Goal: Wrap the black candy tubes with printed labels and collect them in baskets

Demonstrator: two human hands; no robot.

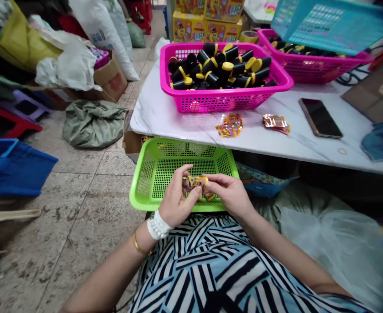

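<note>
Marbled white tabletop, latticed green plastic basket, both hands grasping a small printed yellow cylinder

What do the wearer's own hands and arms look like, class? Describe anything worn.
Both hands, left and right, are ungloved. The left wrist wears a white beaded bracelet and, further up, a thin gold-coloured bangle. No jewellery shows on the right wrist. Both forearms are uncovered.

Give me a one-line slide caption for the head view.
Left hand and right hand hold a yellow printed item over a green basket near a table.
</note>
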